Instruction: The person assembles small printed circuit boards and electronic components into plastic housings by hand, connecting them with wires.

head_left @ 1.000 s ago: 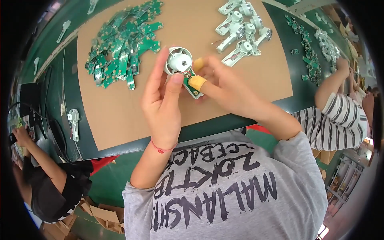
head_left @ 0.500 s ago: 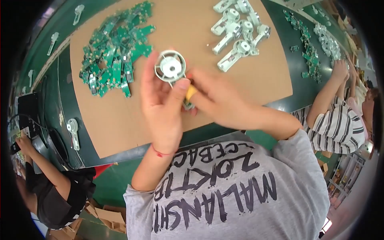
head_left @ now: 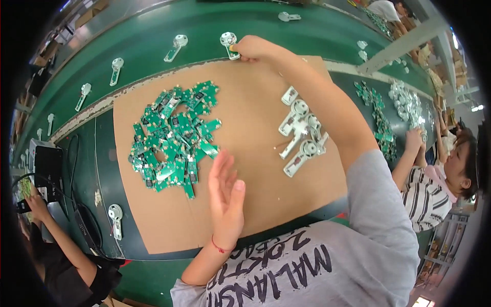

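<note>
Stretched out to the far green surface, my right hand [head_left: 254, 48] has its fingers closed at the handle of a white handheld-fan housing [head_left: 228, 39]. A yellow cover shows on one of its fingers. My left hand [head_left: 226, 197] hovers above the brown cardboard sheet [head_left: 255, 204], fingers apart, holding nothing. Just beyond it lies a heap of green circuit boards [head_left: 176, 133]. On the sheet's right side, partly behind my right arm, is a pile of white fan housings [head_left: 302, 128].
More fan housings [head_left: 176, 48] lie spaced along the green surface [head_left: 143, 46]. Another housing [head_left: 116, 221] sits left of the cardboard, near a black cable and adapter [head_left: 87, 225]. Co-workers sit at both sides. A white post [head_left: 404, 45] stands at the far right.
My right hand has carried the fan housing away from my left hand to the far green surface. My left hand has let go and opened. The view has shifted toward the far side.
</note>
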The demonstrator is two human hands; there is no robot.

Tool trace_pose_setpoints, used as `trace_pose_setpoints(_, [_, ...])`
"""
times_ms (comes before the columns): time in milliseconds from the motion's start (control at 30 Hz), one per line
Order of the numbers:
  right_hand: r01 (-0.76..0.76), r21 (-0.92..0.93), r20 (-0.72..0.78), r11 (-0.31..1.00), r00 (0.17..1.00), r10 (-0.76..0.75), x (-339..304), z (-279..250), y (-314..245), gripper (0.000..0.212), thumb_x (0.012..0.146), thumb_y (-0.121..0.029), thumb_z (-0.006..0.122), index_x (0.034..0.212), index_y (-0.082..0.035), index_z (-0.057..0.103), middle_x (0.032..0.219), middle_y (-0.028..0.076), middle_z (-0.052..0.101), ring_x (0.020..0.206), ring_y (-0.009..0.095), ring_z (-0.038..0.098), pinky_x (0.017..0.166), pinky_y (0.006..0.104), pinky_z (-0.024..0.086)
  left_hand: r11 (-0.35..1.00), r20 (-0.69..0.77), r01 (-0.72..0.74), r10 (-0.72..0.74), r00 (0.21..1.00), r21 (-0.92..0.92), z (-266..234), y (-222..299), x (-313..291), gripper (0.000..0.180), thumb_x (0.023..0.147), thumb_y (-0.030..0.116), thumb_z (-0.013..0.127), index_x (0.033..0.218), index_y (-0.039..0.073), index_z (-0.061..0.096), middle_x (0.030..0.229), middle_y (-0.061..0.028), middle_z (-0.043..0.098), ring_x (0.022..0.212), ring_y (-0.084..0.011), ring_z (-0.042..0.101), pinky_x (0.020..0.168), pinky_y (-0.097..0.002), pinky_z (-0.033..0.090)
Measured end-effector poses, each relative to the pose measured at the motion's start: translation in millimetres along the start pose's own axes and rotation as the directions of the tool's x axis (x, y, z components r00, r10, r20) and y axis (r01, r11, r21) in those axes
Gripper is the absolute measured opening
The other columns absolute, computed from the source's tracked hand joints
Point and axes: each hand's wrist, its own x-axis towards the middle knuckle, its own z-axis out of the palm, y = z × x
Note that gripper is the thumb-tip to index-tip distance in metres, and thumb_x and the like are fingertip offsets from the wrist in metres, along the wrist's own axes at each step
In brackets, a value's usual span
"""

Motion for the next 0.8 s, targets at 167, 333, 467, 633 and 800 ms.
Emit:
trace_pose_setpoints(167, [0.08, -0.311, 0.213, 0.947, 0.977, -0.013, 55.9, -30.5, -3.0, 0.036, 0.081, -0.034, 0.054, 0.06, -0.004, 0.052, 0.049, 0.002, 0.042, 0.04, 0.013, 0.037, 0.036, 0.0305, 0.029, 0.995, 0.004, 0.1, -0.1, 0.995, -0.009, -11.7, -1.0, 4.1, 0.049, 0.088, 0.013, 0.048, 0.133, 0.004, 0.031, 0.138, -0.0104, 0.031, 0.124, -0.023, 0.035, 0.1, -0.0367, 0.029])
trace_pose_setpoints(333, [0.343, -0.107, -0.259, 0.933, 0.896, -0.36, 83.2, -99.1, 76.7, 0.061, 0.083, -0.046, 0.051, 0.126, -0.006, 0.04, 0.123, 0.025, 0.045, 0.104, 0.037, 0.052, 0.085, 0.042, 0.045, 0.985, 0.039, 0.167, -0.165, 0.986, -0.049, -16.1, 1.9, 4.9, 0.044, 0.086, 0.004, 0.049, 0.128, 0.003, 0.037, 0.131, -0.0099, 0.037, 0.117, -0.0194, 0.04, 0.094, -0.0314, 0.034])
trace_pose_setpoints(467, [-0.207, -0.636, -0.485, 0.744, 0.856, -0.177, 156.9, -125.5, 159.1, 0.045, 0.079, -0.037, 0.057, 0.108, -0.003, 0.055, 0.116, 0.024, 0.05, 0.099, 0.036, 0.055, 0.084, 0.0418, 0.045, 0.982, 0.119, 0.18, -0.172, 0.978, -0.064, -7.4, -1.4, 9.6, 0.036, 0.086, 0.005, 0.05, 0.121, 0.002, 0.045, 0.12, -0.0106, 0.046, 0.109, -0.0191, 0.046, 0.089, -0.0293, 0.039])
trace_pose_setpoints(633, [0.152, -0.518, -0.434, 0.842, 0.801, -0.412, 123.4, -60.2, 95.9, 0.023, 0.072, -0.017, 0.065, 0.088, -0.001, 0.056, 0.074, 0.019, 0.062, 0.073, 0.031, 0.061, 0.064, 0.0395, 0.048, 0.993, 0.162, 0.104, -0.113, 0.98, 0.063, -4.5, 1.2, 6.3, 0.027, 0.086, 0.004, 0.05, 0.112, 0.001, 0.052, 0.106, -0.011, 0.054, 0.097, -0.0195, 0.054, 0.084, -0.0287, 0.041])
trace_pose_setpoints(800, [0.537, -0.125, -0.158, 0.834, 0.82, -0.551, -41.5, -12.6, -5.7, 0.022, 0.079, -0.021, 0.061, 0.093, -0.004, 0.056, 0.086, 0.016, 0.062, 0.078, 0.028, 0.061, 0.067, 0.0386, 0.047, 0.796, 0.246, -0.158, 0.011, 0.969, 0.584, -13.3, 12.9, -6.0, 0.023, 0.084, 0.007, 0.055, 0.106, 0.002, 0.054, 0.096, -0.0143, 0.055, 0.09, -0.0283, 0.055, 0.079, -0.0338, 0.044])
